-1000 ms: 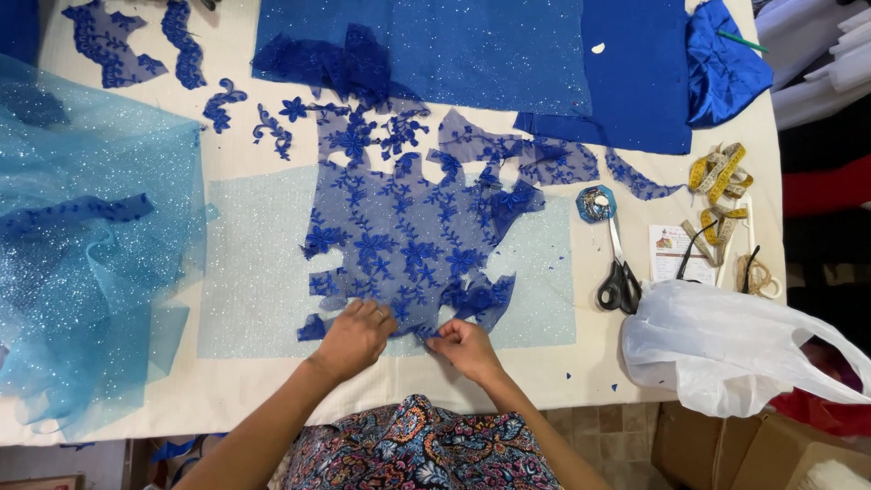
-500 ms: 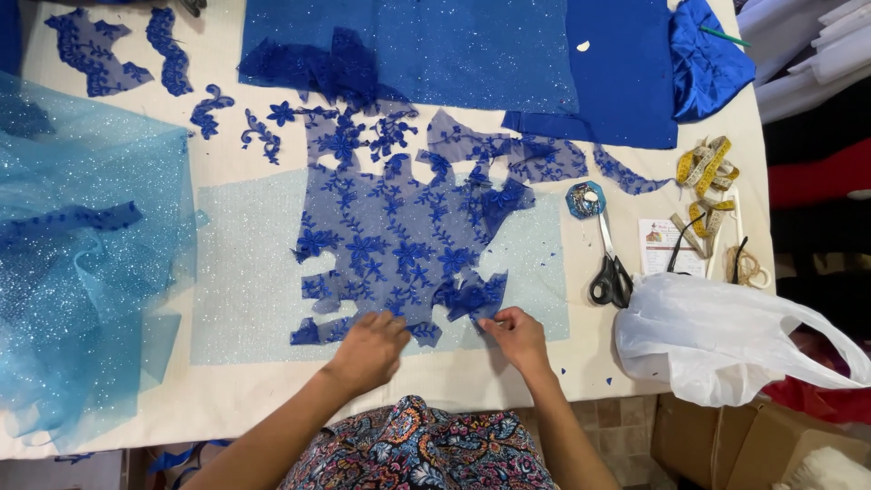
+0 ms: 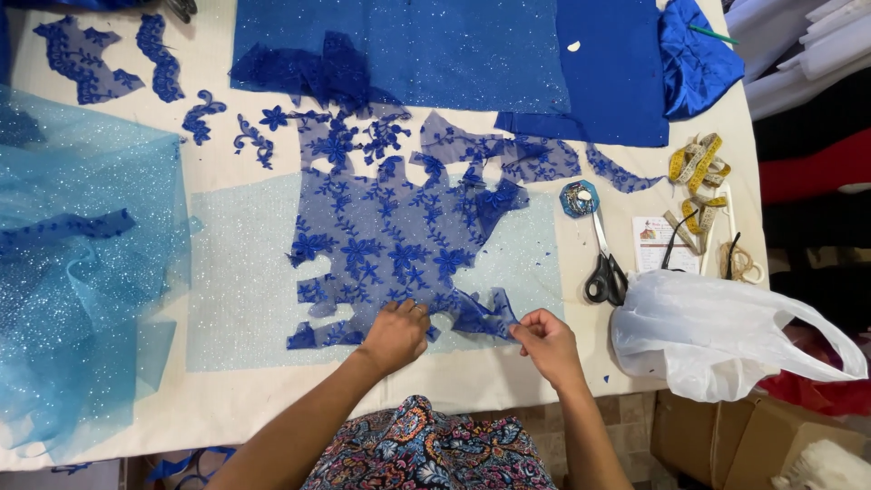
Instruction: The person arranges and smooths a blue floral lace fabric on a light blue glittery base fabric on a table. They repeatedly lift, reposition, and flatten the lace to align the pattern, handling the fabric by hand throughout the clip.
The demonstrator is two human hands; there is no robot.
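At the near edge of the surface, both hands work the bottom fringe of a dark blue floral lace piece that lies flat on a pale blue glitter panel. The left hand rests knuckles-up on the lace's lower edge, fingers curled and pressing it down. The right hand, just beside it, pinches a loose lower-right flap of the same lace between thumb and fingertips. The rest of the lace spreads away from the hands toward the far side. To the right lie scissors, a small blue pincushion, a yellow tape measure and a white plastic bag. Light blue tulle is heaped on the left; deeper blue sparkly fabric and lace offcuts lie beyond.
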